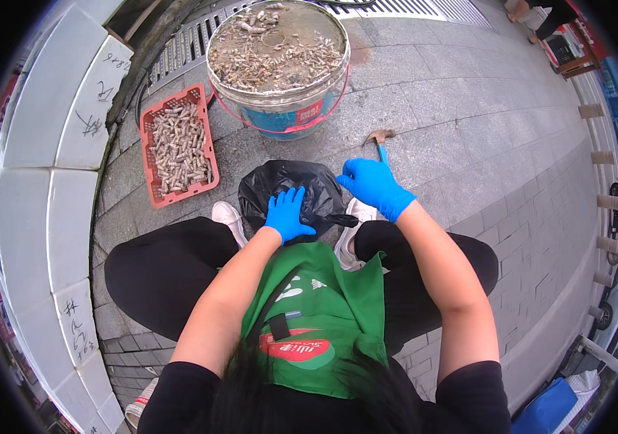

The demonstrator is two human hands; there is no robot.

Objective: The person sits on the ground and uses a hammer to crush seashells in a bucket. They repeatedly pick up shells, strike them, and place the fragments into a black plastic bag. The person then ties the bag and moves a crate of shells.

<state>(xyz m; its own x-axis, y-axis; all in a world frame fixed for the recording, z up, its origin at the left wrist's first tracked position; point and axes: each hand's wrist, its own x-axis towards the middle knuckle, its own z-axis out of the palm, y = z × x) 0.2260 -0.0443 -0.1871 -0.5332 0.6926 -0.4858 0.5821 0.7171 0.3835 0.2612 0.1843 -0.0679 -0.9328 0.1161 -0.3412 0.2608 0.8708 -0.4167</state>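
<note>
My left hand (289, 215), in a blue disposable glove, presses with spread fingers on a crumpled black plastic bag (317, 190). The bag sits on the paving between my white shoes; its contents are hidden. Curled fingers show on my gloved right hand (371, 183), just right of the bag. Behind that hand is a claw hammer (380, 140) with a rusty head and blue handle. Most of the handle is covered, and whether the hand touches it cannot be seen.
A red plastic basket (210, 172) of elongated snail shells (179, 146) stands front left. Beyond the bag, a lidded bucket (279, 116) carries broken shell bits (282, 65) on top. White stone slabs (24, 217) line the left side. Another person's legs (550, 24) show far right.
</note>
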